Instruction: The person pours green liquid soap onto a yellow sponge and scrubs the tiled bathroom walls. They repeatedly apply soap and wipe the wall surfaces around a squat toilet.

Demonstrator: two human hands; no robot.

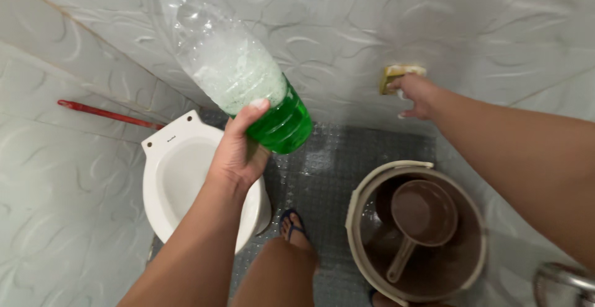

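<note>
Tiled bathroom wall (347, 28) (embossed) — sponge (396, 74) pressed.

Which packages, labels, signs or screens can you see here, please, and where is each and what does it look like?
Plastic bottle: held tilted in the left hand, above the toilet; clear, no label, green liquid with white foam.
Small dark mark on the toilet's white rim, back left; too small to make out.
No signs or screens.

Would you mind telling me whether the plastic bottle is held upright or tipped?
Tipped: the left hand holds the plastic bottle slanted, green liquid pooled at its base.
</note>
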